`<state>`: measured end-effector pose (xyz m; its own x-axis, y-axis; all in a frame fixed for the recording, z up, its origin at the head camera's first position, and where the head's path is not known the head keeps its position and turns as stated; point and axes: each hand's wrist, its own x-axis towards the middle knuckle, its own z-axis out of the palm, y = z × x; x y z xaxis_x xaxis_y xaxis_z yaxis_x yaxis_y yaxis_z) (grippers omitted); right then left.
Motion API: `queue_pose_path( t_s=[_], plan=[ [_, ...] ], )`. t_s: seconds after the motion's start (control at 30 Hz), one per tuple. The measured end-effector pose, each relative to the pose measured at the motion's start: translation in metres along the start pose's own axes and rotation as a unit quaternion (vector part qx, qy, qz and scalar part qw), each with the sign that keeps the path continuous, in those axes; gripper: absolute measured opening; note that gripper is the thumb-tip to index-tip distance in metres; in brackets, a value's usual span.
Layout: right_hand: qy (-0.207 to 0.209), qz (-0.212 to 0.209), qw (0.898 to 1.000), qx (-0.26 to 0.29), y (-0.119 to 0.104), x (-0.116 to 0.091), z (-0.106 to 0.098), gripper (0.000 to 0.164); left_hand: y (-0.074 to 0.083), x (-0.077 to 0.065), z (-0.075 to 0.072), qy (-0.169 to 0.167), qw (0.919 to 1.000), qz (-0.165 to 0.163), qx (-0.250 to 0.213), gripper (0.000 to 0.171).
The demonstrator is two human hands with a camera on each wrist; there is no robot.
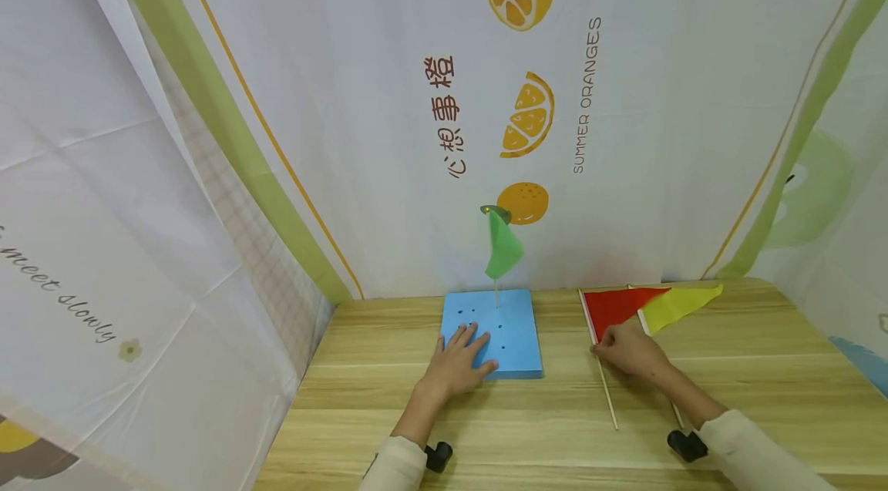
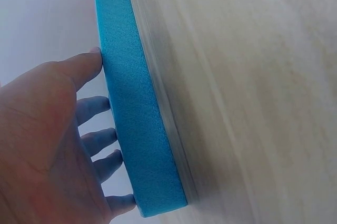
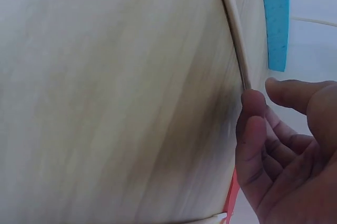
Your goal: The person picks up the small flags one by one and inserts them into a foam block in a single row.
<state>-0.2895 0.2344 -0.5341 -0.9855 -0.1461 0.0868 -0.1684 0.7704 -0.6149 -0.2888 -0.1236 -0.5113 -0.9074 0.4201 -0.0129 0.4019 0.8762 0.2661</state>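
My left hand [image 1: 455, 368] rests with spread fingers on the blue foam block [image 1: 519, 348], which has several small holes in its top. In the left wrist view, the thumb and fingertips touch the block's face [image 2: 134, 97]. A green flag [image 1: 504, 248] stands upright in the block near its back edge. My right hand [image 1: 633, 351] is over the wooden stick [image 1: 607, 395] of a red flag [image 1: 610, 307] lying on the table. In the right wrist view, bent fingertips are right at the stick [image 3: 234, 26], while the thumb stands apart from them.
A yellow flag [image 1: 683, 307] lies just right of the red one, its stick partly hidden under my right arm. The wooden table [image 1: 555, 437] meets a white printed curtain [image 1: 388, 167] at the back. Black wrist-worn pieces [image 1: 687, 445] sit at both wrists.
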Motion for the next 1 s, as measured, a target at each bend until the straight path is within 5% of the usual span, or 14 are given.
queue_pose_path(
  t_s=[0.23, 1.0],
  plan=[
    [-0.029, 0.034, 0.999, 0.006, -0.0017, -0.0022, 0.0032, 0.043, -0.0009, 0.0005, 0.0013, 0.002, 1.0000, 0.001, 0.000, 0.066],
    [-0.056, 0.067, 0.995, 0.047, -0.0057, 0.0001, -0.0023, 0.037, -0.0013, 0.0017, 0.0025, 0.004, 1.0000, 0.001, 0.000, 0.066]
  ],
)
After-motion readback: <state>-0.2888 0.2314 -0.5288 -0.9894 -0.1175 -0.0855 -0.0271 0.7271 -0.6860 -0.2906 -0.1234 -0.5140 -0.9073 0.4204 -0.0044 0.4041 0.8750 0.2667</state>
